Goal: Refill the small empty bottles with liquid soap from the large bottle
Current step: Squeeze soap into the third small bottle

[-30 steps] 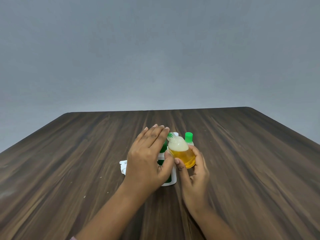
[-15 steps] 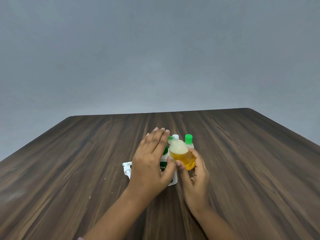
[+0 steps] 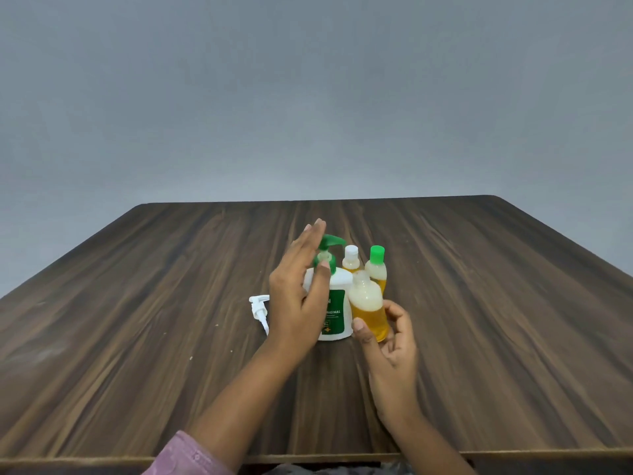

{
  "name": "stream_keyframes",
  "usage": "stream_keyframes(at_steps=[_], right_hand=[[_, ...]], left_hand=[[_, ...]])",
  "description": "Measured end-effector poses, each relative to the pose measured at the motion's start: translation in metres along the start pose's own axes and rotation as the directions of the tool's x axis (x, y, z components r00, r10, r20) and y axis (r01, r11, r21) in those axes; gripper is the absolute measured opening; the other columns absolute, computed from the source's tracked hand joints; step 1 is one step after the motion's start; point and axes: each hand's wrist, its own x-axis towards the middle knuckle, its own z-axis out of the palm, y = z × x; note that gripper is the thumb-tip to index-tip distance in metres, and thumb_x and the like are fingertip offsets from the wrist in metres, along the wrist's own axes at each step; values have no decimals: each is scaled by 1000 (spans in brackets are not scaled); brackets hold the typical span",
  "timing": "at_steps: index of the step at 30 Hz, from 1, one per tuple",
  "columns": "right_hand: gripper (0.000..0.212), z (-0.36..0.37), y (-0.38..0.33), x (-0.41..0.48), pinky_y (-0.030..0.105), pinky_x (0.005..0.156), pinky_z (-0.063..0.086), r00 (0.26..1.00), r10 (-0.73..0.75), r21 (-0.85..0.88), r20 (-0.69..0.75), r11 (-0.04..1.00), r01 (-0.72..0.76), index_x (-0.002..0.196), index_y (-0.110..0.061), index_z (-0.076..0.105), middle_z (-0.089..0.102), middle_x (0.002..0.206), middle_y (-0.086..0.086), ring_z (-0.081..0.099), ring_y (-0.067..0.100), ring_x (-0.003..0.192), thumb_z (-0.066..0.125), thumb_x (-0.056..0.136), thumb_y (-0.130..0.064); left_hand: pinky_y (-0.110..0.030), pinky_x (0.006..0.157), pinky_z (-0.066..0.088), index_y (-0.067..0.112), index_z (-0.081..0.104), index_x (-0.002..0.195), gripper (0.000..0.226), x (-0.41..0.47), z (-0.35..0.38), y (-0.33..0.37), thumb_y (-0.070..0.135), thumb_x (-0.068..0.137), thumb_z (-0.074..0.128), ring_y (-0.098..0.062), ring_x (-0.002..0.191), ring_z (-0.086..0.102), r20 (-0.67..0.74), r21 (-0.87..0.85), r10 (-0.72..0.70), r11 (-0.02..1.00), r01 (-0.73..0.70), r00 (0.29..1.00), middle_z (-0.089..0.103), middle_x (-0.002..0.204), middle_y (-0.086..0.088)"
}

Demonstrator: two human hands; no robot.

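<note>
Small clear soap bottle (image 3: 368,311): right hand (image 3: 392,344) pinches it upright, probably for filling; left hand (image 3: 296,296), fingers straight, flanks large white pump bottle (image 3: 339,296).

Matt wood table (image 3: 137,337), clear plastic sm bottle (image 3: 368,303), cloth sleeve (image 3: 191,454)

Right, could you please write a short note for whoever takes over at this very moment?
Left hand: open, fingers straight, beside the green pump head of the large white plastic soap bottle.
Right hand: holds a small clear plastic bottle, roughly half full of amber soap, no cap visible.
Behind it: a white-capped small bottle and a green-capped small bottle, both showing amber liquid.
A loose white pump lies on the wooden table.
Left: probably top up and cap the held bottle.
</note>
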Motion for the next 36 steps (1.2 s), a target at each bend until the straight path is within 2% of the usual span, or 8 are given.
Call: stream_keyframes(at_steps=[5,10,16,20,23,29,32,36], right_hand=[[45,-5,0,-19,16,72,52,995,73,12,65,997,-74,104,-14,48,72,96,-11,68,7,90,74,68,-10],[56,-6,3,-28,25,75,54,976,180,-178,126,972,-157,102,-23,51,69,99,0,68,14,92,89,62,-34],[45,-4,3,-27,24,81,50,925,278,-480,258,868,-127,102,-31,56,66,105,-11,61,5,97,83,67,-39],[45,-2,1,-25,18,81,46,910,307,-589,278,803,-91,105,-35,56,65,104,-16,58,-2,96,82,69,-41],[47,-1,0,-24,19,82,48,903,317,-610,291,788,-80,109,-34,57,66,103,-16,58,-1,96,83,70,-35],[47,0,0,-24,20,83,48,896,328,-609,300,789,-85,111,-32,58,65,105,-17,58,-1,96,82,71,-34],[45,2,-2,-24,15,79,45,896,331,-610,296,787,-90,110,-31,57,64,104,-18,56,-2,93,82,72,-31],[47,2,-2,-23,17,79,45,897,328,-613,297,786,-84,112,-29,57,64,105,-15,58,1,94,82,72,-31]], left_hand=[[-16,97,44,9,59,124,37,3,-36,-34,4,90,47,-2,115,58,-247,-136,-271,960,244,930,63,126,-4],[-26,77,46,7,67,114,28,-6,-73,-89,7,88,59,-1,67,55,-380,207,-532,749,630,757,62,78,6],[-30,78,41,18,53,123,67,10,-76,-107,58,73,71,-26,110,56,-164,619,-737,440,650,655,61,111,0],[-30,78,46,18,51,118,67,23,-71,-114,51,68,79,-27,102,61,-98,720,-756,395,570,647,61,113,-3],[-37,80,55,18,53,120,61,29,-78,-114,35,70,82,-24,79,68,-98,617,-777,443,651,622,66,101,-6],[-45,75,57,17,56,123,52,29,-87,-41,15,76,80,-27,71,63,-232,85,-303,940,329,924,63,82,-5],[-43,75,57,14,50,128,54,13,-74,6,11,80,75,-38,78,64,-279,-151,-135,984,95,951,63,89,-8],[-29,78,55,9,45,131,55,0,-57,18,-1,83,70,-15,83,67,-250,-222,-79,975,23,965,65,89,11]])
